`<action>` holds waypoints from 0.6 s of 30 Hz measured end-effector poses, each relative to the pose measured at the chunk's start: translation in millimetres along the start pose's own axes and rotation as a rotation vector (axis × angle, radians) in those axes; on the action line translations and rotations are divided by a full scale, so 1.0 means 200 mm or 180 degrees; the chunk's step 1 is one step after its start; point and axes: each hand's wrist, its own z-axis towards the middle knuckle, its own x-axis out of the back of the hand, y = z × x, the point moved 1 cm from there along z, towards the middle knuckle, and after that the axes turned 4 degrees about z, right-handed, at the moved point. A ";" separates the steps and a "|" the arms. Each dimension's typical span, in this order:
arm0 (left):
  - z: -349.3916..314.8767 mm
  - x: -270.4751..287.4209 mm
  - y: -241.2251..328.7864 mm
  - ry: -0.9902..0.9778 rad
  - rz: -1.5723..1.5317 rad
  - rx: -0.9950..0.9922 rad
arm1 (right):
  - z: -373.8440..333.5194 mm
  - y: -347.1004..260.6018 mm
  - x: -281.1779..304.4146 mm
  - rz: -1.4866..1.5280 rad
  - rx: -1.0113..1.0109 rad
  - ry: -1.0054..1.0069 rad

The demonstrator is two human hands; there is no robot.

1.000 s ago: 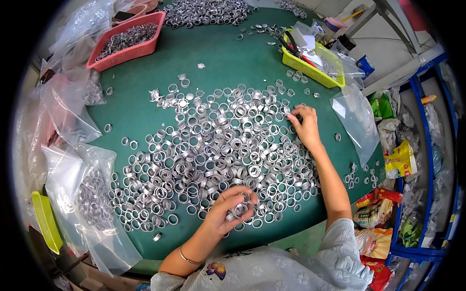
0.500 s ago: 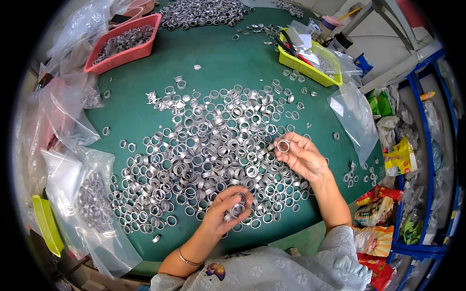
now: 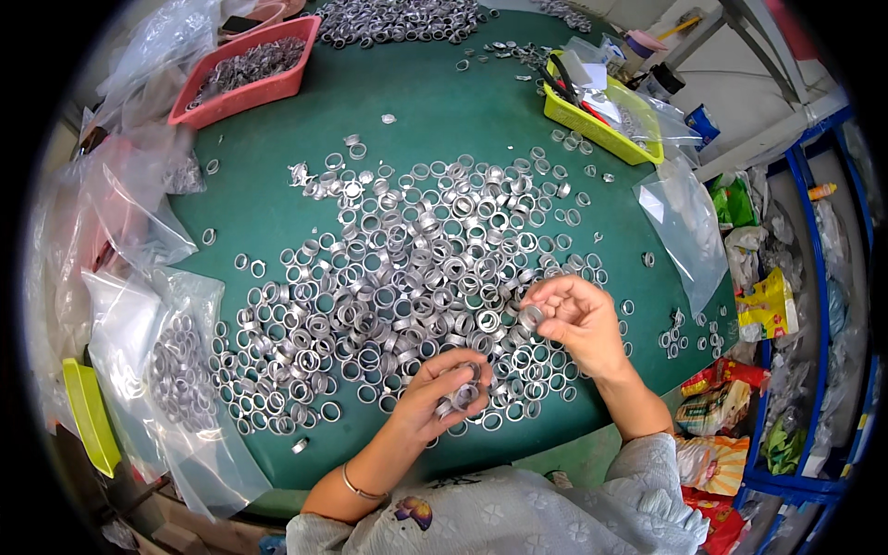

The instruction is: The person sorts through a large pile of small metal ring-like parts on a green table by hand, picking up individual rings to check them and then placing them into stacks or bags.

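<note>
You hold a single metal ring [image 3: 531, 318] in your right hand [image 3: 581, 326], just above the near right part of the ring pile [image 3: 398, 287] on the green table [image 3: 453, 106]. Thumb and forefinger are nearly closed on its rim; the other fingers are loosely curled. Your left hand [image 3: 427, 396], at the pile's near edge, is half closed around a few gathered rings [image 3: 461, 398]; their exact number cannot be told. For good handling, pinch lightly by the rim, leave the bore uncovered, and keep the left fingers cupped so that nothing slips back among the loose rings. Orientation: the pinched ring's open face seems turned up toward your head, though blur hides its exact tilt. Being a short round band, it has no marked long axis; its bore axis serves instead.
</note>
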 end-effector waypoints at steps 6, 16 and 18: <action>0.01 -0.02 -0.02 0.0066 0.0349 -0.0029 | -0.06 -0.01 -0.16 -0.2207 0.1111 -0.0385; -0.01 0.01 -0.02 0.0161 0.0495 -0.0001 | -0.08 -0.01 -0.22 -0.2142 0.1307 -0.0882; 0.00 0.00 -0.01 0.0157 0.0500 0.0022 | -0.08 -0.01 -0.21 -0.2166 0.1232 -0.0851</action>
